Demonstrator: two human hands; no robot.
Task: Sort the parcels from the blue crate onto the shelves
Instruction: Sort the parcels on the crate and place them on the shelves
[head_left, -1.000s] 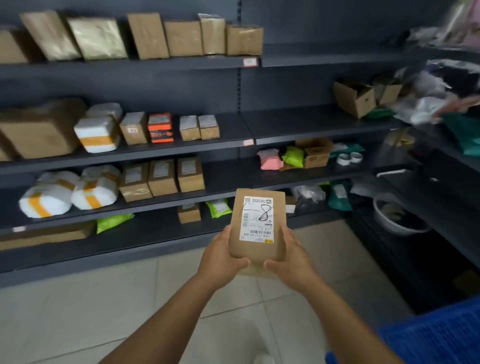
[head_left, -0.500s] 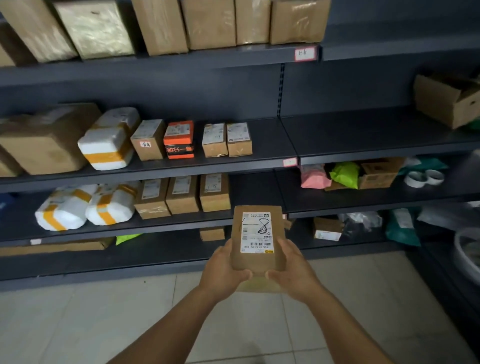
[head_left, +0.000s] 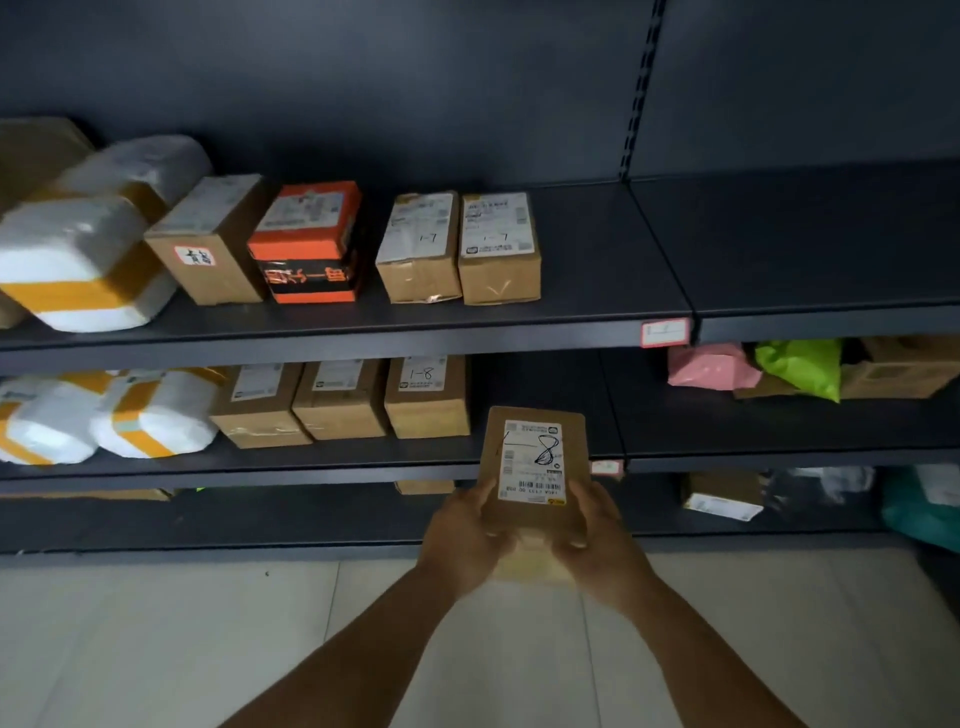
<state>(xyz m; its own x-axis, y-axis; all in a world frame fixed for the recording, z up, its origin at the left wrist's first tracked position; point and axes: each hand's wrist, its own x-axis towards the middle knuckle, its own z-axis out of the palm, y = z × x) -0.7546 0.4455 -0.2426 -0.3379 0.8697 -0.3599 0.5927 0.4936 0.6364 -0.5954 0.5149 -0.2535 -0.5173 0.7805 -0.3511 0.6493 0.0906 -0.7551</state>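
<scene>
A brown cardboard parcel with a white label marked "1-8" is gripped from both sides by my left hand and my right hand. It hangs in front of the edge of the lower shelf, just right of three brown boxes; the nearest box also reads "1-8". The shelf board directly behind the parcel is bare. The blue crate is out of view.
The upper shelf carries white foam parcels, brown boxes, an orange-black box and two boxes marked "1-7". Pink and green bags lie on the right section. Pale floor tiles lie below.
I have come closer to the shelves and the view has shifted left. The parcel in both hands has moved forward to the lower shelf's edge beside the "1-8" boxes.
</scene>
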